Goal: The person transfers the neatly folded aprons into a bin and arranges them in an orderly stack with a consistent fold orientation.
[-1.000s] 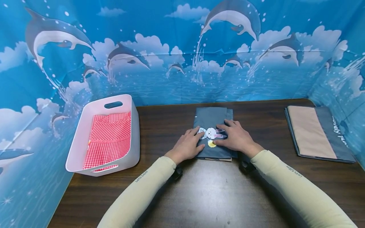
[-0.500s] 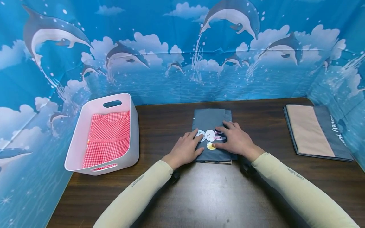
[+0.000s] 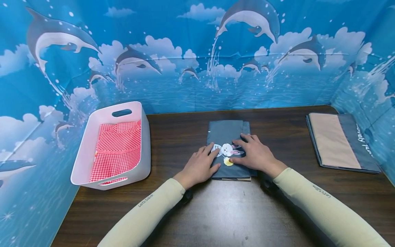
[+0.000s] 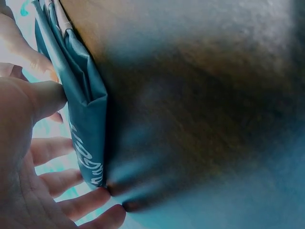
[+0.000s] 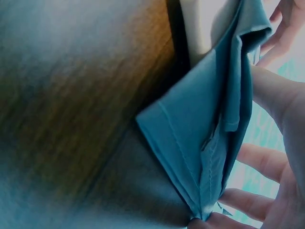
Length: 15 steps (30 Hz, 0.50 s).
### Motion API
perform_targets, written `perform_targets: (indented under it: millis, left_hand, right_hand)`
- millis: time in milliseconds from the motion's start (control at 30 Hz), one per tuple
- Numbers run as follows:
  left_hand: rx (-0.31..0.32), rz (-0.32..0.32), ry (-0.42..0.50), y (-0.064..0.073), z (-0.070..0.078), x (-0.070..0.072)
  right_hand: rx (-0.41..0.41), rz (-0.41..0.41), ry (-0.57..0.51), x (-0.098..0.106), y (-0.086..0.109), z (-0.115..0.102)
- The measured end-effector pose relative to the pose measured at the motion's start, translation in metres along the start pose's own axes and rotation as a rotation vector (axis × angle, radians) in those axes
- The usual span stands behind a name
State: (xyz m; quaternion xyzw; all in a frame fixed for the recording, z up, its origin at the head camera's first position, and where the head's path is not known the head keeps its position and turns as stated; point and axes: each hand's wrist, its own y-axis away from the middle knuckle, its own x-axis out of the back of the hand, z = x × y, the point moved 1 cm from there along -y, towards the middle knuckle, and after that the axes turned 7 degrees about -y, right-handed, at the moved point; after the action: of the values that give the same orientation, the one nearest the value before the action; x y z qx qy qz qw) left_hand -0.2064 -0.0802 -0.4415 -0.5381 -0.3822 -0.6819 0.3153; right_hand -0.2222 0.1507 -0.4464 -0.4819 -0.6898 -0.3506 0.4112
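A folded dark grey cloth (image 3: 226, 128) with a rabbit print and a yellow patch lies in the middle of the table in the head view. My left hand (image 3: 198, 166) rests on its left part, fingers spread. On the right part lies my right hand (image 3: 257, 154), its thumb by the yellow patch. The left wrist view shows the layered folds and white lettering on the cloth's edge (image 4: 86, 90), with the left fingers along it. In the right wrist view a stitched corner of the cloth (image 5: 183, 114) juts out over a beige layer, beside the right fingers.
A white bin (image 3: 145, 147) with a red-and-white checked cloth (image 3: 118, 151) inside stands at the left. At the table's right lies another folded cloth (image 3: 334, 140), beige and dark grey with white lettering. A dolphin-printed curtain (image 3: 197, 92) borders the brown table (image 3: 179, 137).
The grey cloth has slid a little toward the person, with both hands staying on it. The bin and the beige cloth have kept their places.
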Motion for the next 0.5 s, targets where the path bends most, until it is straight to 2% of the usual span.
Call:
perform_targets:
  millis: [500]
  left_hand:
    - [0.012,-0.019,-0.007,0.0004,0.0008,0.0008]
  right_hand:
    - [0.01,0.022,0.007,-0.0014,0.002,-0.0013]
